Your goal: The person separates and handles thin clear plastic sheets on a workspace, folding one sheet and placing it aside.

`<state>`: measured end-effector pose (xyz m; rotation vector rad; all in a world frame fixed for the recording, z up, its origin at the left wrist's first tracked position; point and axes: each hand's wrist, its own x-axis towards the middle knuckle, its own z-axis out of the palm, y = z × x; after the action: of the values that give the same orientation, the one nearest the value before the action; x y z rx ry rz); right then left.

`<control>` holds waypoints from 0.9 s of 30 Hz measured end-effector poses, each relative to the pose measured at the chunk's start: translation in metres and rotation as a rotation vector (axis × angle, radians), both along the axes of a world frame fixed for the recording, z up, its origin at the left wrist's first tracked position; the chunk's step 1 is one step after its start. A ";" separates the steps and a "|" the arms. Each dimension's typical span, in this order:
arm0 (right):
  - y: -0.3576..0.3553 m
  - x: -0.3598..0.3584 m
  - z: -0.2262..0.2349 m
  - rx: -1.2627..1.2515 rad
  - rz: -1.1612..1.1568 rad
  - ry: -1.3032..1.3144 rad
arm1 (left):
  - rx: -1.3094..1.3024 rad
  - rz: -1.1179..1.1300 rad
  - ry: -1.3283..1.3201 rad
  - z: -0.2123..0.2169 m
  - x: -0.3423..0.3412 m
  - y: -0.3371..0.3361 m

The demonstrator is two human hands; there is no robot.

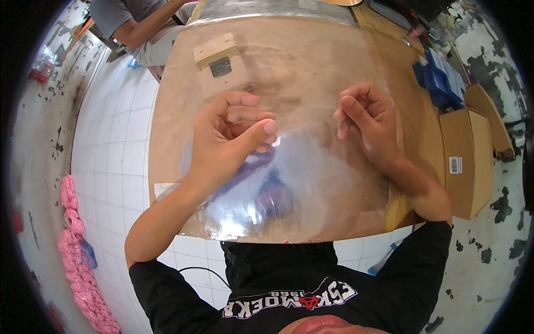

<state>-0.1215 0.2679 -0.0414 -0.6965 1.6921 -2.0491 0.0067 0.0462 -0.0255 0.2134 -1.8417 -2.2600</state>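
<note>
Perhaps for elbow room, the wooden block lies on the worktop beyond the left hand, fingers curled but parted; whether the right hand, fingers bunched, pinches anything I cannot tell.

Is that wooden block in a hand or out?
Out: the wooden block lies on the table, beyond the curled left hand.

Left hand: one. Right hand: one. Surface: one, beneath both hands. Wooden block: one, beyond left hand. Cardboard box: one, right of right hand.
</note>
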 end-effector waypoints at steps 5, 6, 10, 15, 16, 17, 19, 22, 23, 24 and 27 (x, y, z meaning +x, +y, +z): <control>-0.002 0.008 -0.002 -0.016 0.033 0.021 | -0.060 0.015 0.009 -0.009 0.000 -0.001; -0.002 0.009 -0.002 -0.009 0.013 0.007 | -0.068 0.019 0.017 -0.011 0.001 -0.002; 0.002 0.004 0.002 -0.037 -0.051 -0.038 | -0.063 0.115 0.082 -0.004 0.004 -0.002; 0.005 -0.005 0.000 -0.125 -0.080 -0.108 | -0.033 0.206 0.113 0.003 0.009 -0.005; 0.005 -0.007 0.000 -0.148 -0.087 -0.122 | -0.055 0.223 0.111 0.004 0.011 -0.008; 0.006 -0.008 0.000 -0.155 -0.098 -0.145 | -0.056 0.183 0.096 0.003 0.011 -0.013; 0.007 -0.010 0.000 -0.171 -0.120 -0.191 | -0.060 0.103 0.068 -0.001 0.012 -0.023; 0.008 -0.005 0.005 -0.070 -0.040 -0.214 | 0.019 0.081 0.093 0.003 0.010 -0.017; 0.008 -0.003 0.006 -0.042 0.009 -0.196 | 0.035 0.017 0.064 0.004 0.009 -0.014; 0.006 -0.001 0.006 -0.014 0.057 -0.178 | 0.052 -0.046 0.035 0.005 0.008 -0.010; 0.002 0.008 0.007 0.064 0.174 -0.124 | 0.015 -0.247 -0.126 0.010 0.004 -0.003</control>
<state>-0.1133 0.2698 -0.0343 -0.6573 1.5630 -1.8712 0.0107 0.0431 -0.0151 0.1402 -2.0146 -2.4756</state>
